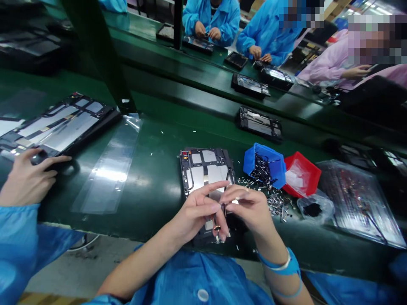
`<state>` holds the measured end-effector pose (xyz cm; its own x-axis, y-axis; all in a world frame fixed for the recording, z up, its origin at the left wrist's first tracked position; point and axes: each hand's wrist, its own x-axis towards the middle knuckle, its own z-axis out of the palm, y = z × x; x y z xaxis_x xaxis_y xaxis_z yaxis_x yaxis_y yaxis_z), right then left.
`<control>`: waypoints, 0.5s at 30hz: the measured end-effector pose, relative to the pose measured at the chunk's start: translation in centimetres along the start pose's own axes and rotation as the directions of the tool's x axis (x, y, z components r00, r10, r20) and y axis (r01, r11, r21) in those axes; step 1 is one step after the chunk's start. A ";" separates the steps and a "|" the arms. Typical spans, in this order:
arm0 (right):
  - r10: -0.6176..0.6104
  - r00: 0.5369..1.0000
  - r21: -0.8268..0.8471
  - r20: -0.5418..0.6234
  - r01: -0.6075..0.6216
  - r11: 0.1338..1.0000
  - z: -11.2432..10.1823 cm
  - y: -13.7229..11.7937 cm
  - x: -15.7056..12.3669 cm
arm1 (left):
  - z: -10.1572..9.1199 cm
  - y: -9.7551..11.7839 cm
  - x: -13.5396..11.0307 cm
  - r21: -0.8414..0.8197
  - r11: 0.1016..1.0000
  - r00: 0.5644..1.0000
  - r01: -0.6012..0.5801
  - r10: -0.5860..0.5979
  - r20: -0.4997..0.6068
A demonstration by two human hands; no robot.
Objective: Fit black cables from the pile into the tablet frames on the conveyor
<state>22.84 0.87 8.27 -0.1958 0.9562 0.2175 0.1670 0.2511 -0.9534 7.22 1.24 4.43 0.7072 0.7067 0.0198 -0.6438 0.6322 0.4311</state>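
Note:
My left hand [199, 209] and my right hand [249, 205] meet above the near end of an opened tablet chassis [205, 167] that lies on the green bench. Both hands pinch a small dark part [218, 224] with a thin strip hanging between the fingertips. The left forefinger stretches across toward the right hand. The chassis shows silver plates and black cables; its near end is hidden under my hands.
A blue bin [265, 163] of small parts and a red bin [302, 173] stand right of the chassis, with loose metal bits [276, 203] and plastic bags [359, 199]. A neighbour's hand [30, 178] touches another chassis [57, 125] at left. Workers sit across the belt.

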 end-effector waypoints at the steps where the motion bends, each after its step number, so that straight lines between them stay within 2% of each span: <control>1: -0.019 1.000 0.024 0.003 0.019 1.000 0.4 -0.2 0.3 | -0.1 0.0 -0.3 -0.014 1.000 1.000 0.013 -0.012 0.024; 3: -0.009 1.000 -0.016 0.022 0.010 1.000 0.9 -0.6 0.9 | -0.4 0.5 -1.2 0.035 0.999 0.999 0.024 -0.025 0.036; 4: 0.024 0.999 -0.058 0.031 -0.022 0.998 1.1 -0.7 1.4 | -0.7 1.0 -1.9 0.115 0.993 1.000 -0.005 0.005 0.001; 5: 0.081 0.996 -0.098 0.036 -0.077 0.992 1.3 -0.8 1.9 | -1.1 1.5 -2.7 0.245 0.968 0.995 -0.056 0.074 -0.068; 6: 0.165 0.985 -0.127 0.048 -0.158 0.979 1.5 -0.7 2.5 | -1.7 2.0 -3.6 0.426 0.898 0.969 -0.111 0.194 -0.156; 7: 0.271 0.960 -0.140 0.075 -0.259 0.956 1.8 -0.5 3.1 | -2.3 2.5 -4.5 0.632 0.761 0.909 -0.143 0.353 -0.220; 8: 0.383 0.916 -0.143 0.117 -0.367 0.919 2.2 -0.2 3.8 | -3.1 2.9 -5.5 0.818 0.559 0.827 -0.134 0.518 -0.218; 9: 0.488 0.857 -0.142 0.167 -0.469 0.872 2.5 0.2 4.5 | -3.8 3.3 -6.3 0.942 0.321 0.756 -0.093 0.639 -0.143; 10: 0.571 0.794 -0.143 0.210 -0.553 0.821 3.0 0.5 5.1 | -4.6 3.5 -7.0 0.995 0.086 0.721 -0.047 0.692 -0.026; 11: 0.628 0.742 -0.149 0.236 -0.611 0.778 3.3 0.9 5.6 | -5.3 3.6 -7.5 0.992 -0.121 0.724 -0.024 0.683 0.101; 12: 0.663 0.710 -0.159 0.237 -0.645 0.748 3.6 1.2 6.0 | -5.9 3.6 -7.8 0.958 -0.285 0.748 -0.033 0.629 0.213; 13: 0.680 0.701 -0.173 0.216 -0.658 0.733 3.8 1.4 6.3 | -6.4 3.4 -8.0 0.914 -0.402 0.779 -0.060 0.554 0.295; 15: 0.683 0.712 -0.209 0.161 -0.652 0.729 3.9 1.6 6.7 | -7.0 3.1 -7.9 0.842 -0.529 0.822 -0.107 0.430 0.374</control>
<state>17.99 7.05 7.33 -0.1812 0.8282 -0.5303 0.4514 -0.4090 -0.7931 -2.42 -0.17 -0.70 0.4134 0.7338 0.5391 0.5110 -0.6770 0.5296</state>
